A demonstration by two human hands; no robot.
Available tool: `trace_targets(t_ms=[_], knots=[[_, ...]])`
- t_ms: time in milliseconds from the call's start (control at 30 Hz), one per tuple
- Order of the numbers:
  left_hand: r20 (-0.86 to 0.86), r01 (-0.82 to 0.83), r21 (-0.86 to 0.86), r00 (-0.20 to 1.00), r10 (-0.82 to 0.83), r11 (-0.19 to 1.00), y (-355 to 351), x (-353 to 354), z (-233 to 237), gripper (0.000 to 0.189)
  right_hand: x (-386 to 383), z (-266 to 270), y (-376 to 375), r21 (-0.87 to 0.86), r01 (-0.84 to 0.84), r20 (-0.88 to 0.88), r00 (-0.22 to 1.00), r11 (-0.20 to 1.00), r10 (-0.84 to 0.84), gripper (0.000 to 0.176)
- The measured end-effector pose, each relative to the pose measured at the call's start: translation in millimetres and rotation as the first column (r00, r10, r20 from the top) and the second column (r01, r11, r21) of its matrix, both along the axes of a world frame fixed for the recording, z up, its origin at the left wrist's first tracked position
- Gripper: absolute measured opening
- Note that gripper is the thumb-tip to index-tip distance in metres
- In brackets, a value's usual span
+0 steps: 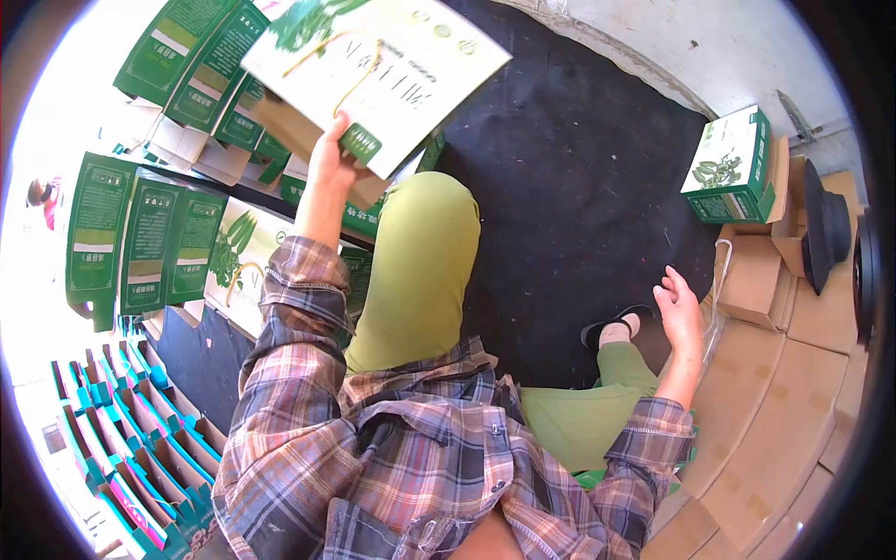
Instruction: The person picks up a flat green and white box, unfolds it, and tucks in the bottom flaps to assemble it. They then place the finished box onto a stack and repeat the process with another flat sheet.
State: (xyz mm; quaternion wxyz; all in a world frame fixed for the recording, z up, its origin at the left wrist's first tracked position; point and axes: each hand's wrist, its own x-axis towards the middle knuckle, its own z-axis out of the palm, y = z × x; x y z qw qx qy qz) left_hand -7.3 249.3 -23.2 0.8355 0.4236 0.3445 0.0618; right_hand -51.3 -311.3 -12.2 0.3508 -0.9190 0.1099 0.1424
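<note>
My left hand [333, 170] is closed on the near edge of a white and green carton [392, 89] with a thin cord handle, with the thumb on its printed face. The carton is tilted above the black floor covering, and brown cardboard shows beneath it. My other fingers are hidden behind the carton. Off to the right, my right hand [679, 313] hangs in the air beside my knee. It holds nothing, and its fingers are loosely apart. The nearest things to it are brown cardboard boxes [747, 280].
Open green cartons [145, 233] stand in rows at the left. Below them are several teal-edged cartons [140, 448]. A closed white and green box [728, 166] sits at the right, near a black hat [823, 227]. Black sheeting [579, 177] covers the floor up to a pale wall [709, 47].
</note>
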Motion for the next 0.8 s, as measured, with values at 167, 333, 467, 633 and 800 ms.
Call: trace_targets(t_ms=[167,333,467,633,800], knots=[[-0.259,-0.183,-0.041,0.952,0.166,0.982,37,-19,-73,0.051,1,-10,-2,0.007,-0.004,-0.014,1.000,1.000,0.004,0.053],[-0.310,-0.311,-0.195,0.919,0.242,0.930,45,-29,-104,0.048,2,-9,3,-0.020,-0.020,-0.032,0.999,1.000,0.019,0.054],[-0.262,-0.329,-0.182,0.924,0.277,0.927,50,-21,-122,0.048,-1,-7,9,-0.022,-0.040,-0.048,0.998,0.999,0.039,0.054],[-0.302,-0.278,-0.098,0.923,0.238,0.955,52,-21,-127,0.044,-3,-10,6,-0.038,-0.059,-0.041,0.997,0.998,0.058,0.055],[-0.232,-0.259,-0.022,0.941,0.247,0.966,54,-22,-143,0.060,-2,-17,1,-0.013,-0.061,-0.036,0.997,0.998,0.061,0.056]])
